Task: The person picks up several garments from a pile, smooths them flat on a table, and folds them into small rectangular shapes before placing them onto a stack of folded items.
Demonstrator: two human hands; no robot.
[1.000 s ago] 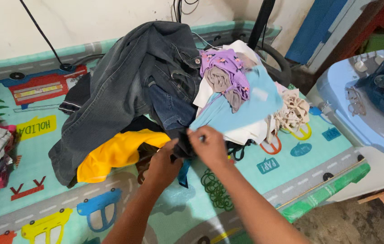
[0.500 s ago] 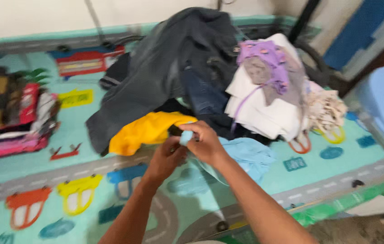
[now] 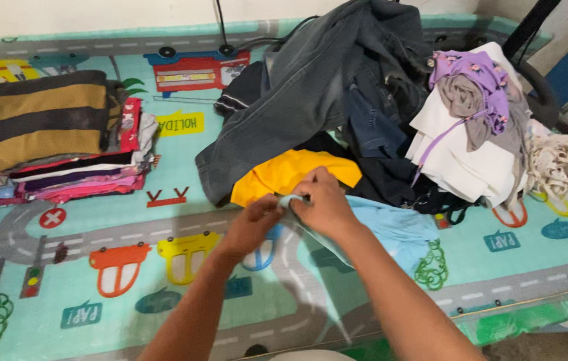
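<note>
Head view: left hand (image 3: 252, 224) and right hand (image 3: 324, 204) meet near frame centre, both pinched shut on the edge of a light blue garment (image 3: 391, 230). The garment trails from the hands toward 4 o'clock, lying on the play mat (image 3: 83, 267), a teal one printed with roads and cars. Just above the hands at 12 o'clock, a yellow garment (image 3: 290, 170), touching the blue one or nearly so. Behind it, dark grey jeans (image 3: 297, 100) heaped toward 12–1 o'clock. At 2 o'clock a white cloth pile (image 3: 461, 164) with a purple flowered piece (image 3: 481, 83) on top; cream crumpled cloth (image 3: 554, 164) at 3 o'clock. Folded stack of clothes (image 3: 56, 134) at 10 o'clock, well apart from the hands, topped by a brown striped piece.
</note>
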